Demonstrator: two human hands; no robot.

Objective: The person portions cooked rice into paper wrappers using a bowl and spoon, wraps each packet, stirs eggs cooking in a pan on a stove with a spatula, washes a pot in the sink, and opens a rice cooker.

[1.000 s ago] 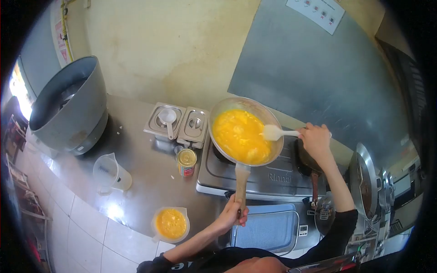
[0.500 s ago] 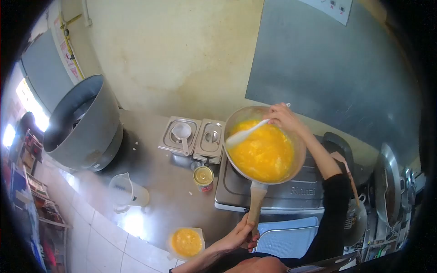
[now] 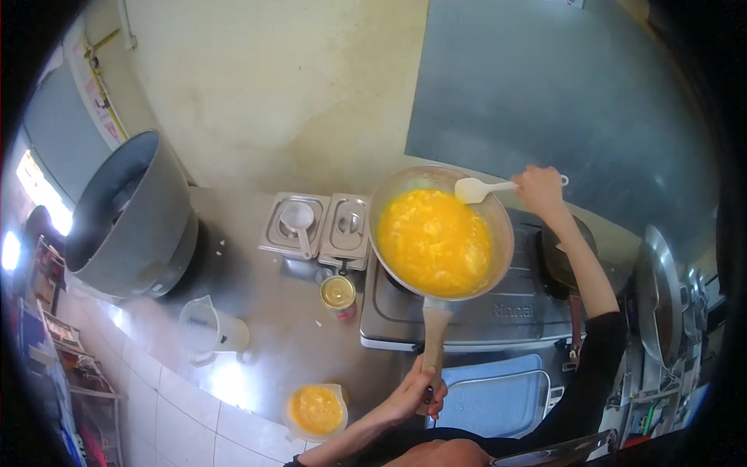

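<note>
My left hand (image 3: 422, 391) is wrapped round the wooden handle of a wide pan (image 3: 504, 233) over the left part of the stove (image 3: 506, 313). Yellow egg mixture (image 3: 436, 237) with paler, thicker lumps fills the pan's base. In my right hand (image 3: 540, 191) is a white spatula (image 3: 472, 190), its blade at the pan's upper right inner wall, beside the egg. A container of yellow mixture (image 3: 317, 410) stands at the counter's front edge, left of my left hand.
Left of the stove are lidded steel containers (image 3: 346, 227), a small white scoop (image 3: 297, 216), a can (image 3: 338, 296) and a clear jug (image 3: 214, 328). A large grey pot (image 3: 132, 222) stands far left. A blue tray (image 3: 489, 398) lies before the stove; more pans (image 3: 661, 303) are at right.
My right hand has swept the spatula from the pan's left side to its upper right. My left hand keeps its hold on the handle. The whole view has shifted slightly.
</note>
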